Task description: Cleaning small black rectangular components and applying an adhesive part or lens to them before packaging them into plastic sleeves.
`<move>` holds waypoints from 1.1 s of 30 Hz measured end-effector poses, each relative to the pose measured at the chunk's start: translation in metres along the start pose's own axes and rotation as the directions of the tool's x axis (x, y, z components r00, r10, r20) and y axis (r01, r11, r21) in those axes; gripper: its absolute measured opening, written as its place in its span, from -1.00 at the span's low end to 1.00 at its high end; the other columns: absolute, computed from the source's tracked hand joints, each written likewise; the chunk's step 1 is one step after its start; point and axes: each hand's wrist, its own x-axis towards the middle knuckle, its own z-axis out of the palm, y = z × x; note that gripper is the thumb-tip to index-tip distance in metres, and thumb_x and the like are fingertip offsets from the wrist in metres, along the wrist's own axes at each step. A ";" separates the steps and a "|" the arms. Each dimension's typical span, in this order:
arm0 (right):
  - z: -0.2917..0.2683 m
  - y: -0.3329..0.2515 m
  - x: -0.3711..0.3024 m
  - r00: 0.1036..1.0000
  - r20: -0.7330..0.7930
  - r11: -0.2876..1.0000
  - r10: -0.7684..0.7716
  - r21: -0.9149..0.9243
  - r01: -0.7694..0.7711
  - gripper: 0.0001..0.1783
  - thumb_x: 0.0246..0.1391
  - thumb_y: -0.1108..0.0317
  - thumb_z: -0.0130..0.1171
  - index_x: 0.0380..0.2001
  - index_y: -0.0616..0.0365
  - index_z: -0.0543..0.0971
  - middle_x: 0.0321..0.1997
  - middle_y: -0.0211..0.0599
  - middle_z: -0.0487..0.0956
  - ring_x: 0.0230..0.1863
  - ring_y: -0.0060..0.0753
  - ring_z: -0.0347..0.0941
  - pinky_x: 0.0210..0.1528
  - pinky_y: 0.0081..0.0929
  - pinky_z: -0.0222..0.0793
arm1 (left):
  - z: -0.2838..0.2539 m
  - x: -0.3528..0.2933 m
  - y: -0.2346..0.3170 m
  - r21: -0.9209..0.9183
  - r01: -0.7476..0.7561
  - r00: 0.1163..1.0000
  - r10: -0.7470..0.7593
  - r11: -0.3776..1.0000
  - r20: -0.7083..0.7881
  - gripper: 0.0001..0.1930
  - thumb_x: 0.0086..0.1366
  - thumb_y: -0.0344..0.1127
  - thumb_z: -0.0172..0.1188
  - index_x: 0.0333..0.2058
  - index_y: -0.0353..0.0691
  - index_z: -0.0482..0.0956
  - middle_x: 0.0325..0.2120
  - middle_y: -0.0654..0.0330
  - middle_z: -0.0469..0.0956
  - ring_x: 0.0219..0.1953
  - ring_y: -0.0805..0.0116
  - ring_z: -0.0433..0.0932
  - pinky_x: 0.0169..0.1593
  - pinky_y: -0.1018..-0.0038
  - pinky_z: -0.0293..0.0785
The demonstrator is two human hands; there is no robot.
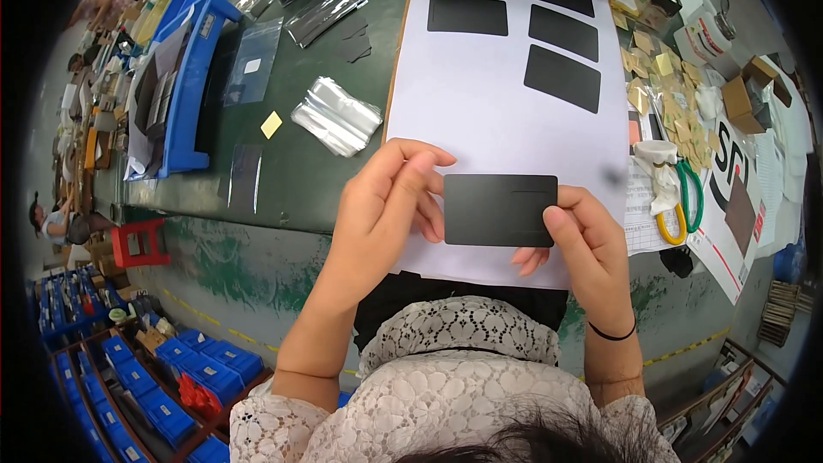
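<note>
A black rectangular card [489, 219] is held up over the near end of the white sheet [463, 111]. My right hand [591, 244] grips its right edge, thumb on the front and fingers behind. At the card's left edge is my left hand [381, 206], its thumb pressed to the curled index finger just above the corner. Its lower fingers touch or nearly touch that edge; anything in the pinch is too small to make out. Farther up the sheet, several similar black cards lie in two columns, the closest being a tilted card [562, 78].
Left on the green table [326, 184] lie a stack of clear sleeves [337, 116], a yellow square [271, 125] and a blue bin [184, 94]. Green-and-yellow-handled scissors [686, 197] and scattered tan paper pieces [677, 111] sit at right. A red stool [141, 243] stands beyond the table.
</note>
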 end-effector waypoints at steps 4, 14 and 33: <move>0.001 0.000 -0.001 1.000 -0.012 0.999 0.010 -0.044 -0.011 -0.75 0.43 0.39 -0.07 -0.02 0.38 0.46 -0.35 -0.22 0.64 -0.38 -0.56 0.57 -0.30 -0.64 0.49 | 0.009 -0.011 0.002 0.092 0.002 0.985 -0.017 0.996 0.170 -0.72 0.41 -0.38 0.19 0.01 -0.35 0.40 -0.50 0.29 0.54 -0.54 0.63 0.49 -0.50 0.65 0.40; 0.002 0.002 -0.005 0.998 -0.059 0.994 -0.038 -0.106 0.032 -0.75 0.43 0.41 -0.05 0.00 0.39 0.47 -0.37 -0.27 0.63 -0.37 -0.57 0.59 -0.32 -0.64 0.50 | 0.002 -0.012 0.003 -0.144 0.292 0.881 -0.207 0.946 0.426 -0.63 0.45 -0.51 0.01 0.17 -0.45 0.24 -0.32 -0.06 0.61 -0.43 0.27 0.68 -0.39 0.51 0.64; 0.002 0.001 -0.003 0.957 -0.214 0.805 -0.195 -0.593 0.032 -0.58 0.28 0.50 0.17 0.19 0.29 0.44 -0.65 -0.58 0.31 -0.59 -0.75 0.23 -0.48 -0.70 0.19 | -0.058 0.015 0.014 0.550 -0.225 0.904 0.382 0.805 -0.190 -0.92 0.34 -0.46 0.22 -0.32 -0.37 0.59 -0.48 0.16 0.65 -0.52 0.53 0.54 -0.39 0.55 0.48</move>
